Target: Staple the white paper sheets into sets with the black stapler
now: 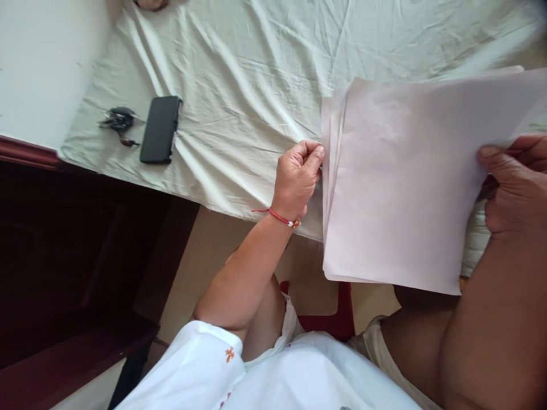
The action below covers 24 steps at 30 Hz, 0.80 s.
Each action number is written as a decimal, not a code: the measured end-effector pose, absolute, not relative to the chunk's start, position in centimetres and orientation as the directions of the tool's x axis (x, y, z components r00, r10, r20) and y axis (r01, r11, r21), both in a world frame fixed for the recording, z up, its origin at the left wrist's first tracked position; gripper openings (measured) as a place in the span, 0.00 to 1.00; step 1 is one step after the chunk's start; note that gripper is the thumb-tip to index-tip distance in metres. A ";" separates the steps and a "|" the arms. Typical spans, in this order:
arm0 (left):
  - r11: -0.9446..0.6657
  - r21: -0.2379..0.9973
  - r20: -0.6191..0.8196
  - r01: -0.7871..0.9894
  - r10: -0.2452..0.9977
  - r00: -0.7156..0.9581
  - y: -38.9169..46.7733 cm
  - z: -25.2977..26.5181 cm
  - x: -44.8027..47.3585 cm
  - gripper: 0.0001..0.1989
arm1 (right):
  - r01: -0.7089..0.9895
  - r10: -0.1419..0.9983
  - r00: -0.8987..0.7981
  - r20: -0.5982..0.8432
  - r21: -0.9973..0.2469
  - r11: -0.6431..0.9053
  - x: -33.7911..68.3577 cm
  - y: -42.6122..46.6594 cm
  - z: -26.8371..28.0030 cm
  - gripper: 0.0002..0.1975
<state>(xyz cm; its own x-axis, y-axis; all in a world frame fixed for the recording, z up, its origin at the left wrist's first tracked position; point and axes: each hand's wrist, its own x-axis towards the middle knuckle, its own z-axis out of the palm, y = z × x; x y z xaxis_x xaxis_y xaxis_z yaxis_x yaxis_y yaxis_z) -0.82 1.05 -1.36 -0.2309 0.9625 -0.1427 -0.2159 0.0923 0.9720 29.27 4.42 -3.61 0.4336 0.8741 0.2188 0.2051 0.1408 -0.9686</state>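
Several sheets of white paper (405, 171) are fanned slightly at their left side and reach past the front edge of the covered table. My left hand (299, 171) is closed, its thumb and forefinger pinching the left edge of the sheets. A red string bracelet (282, 219) circles that wrist. On the opposite side, my right hand (517, 176) grips the right edge of the paper, thumb on top and fingers partly hidden behind; it is cut off by the frame.
A pale green cloth (239, 85) with creases covers the table. At its left lie a black phone (160, 128) and a small dark tangled item (119, 119) I cannot make out. Dark wooden furniture (64, 256) stands at left. A red stool (346, 313) shows below.
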 end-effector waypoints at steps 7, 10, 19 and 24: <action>0.066 0.976 -0.116 -0.208 0.964 -0.240 1.1 -1.9 -0.5 0.14 | 0.122 0.878 0.441 0.185 -0.982 0.146 27.3 3.3 -1.8 0.11; 0.045 0.984 -0.084 -0.172 0.969 -0.232 1.1 -2.1 -0.5 0.14 | 0.116 0.877 0.449 0.175 -0.984 0.137 27.3 3.3 -1.9 0.11; 0.102 0.984 -0.127 -0.143 0.975 -0.182 1.0 -1.3 -0.5 0.13 | 0.136 0.871 0.432 0.234 -0.972 0.193 27.7 3.3 -2.5 0.12; 0.108 0.982 -0.135 -0.156 0.976 -0.169 0.8 -1.1 -0.5 0.13 | 0.133 0.864 0.448 0.231 -0.973 0.191 27.6 3.3 -2.3 0.12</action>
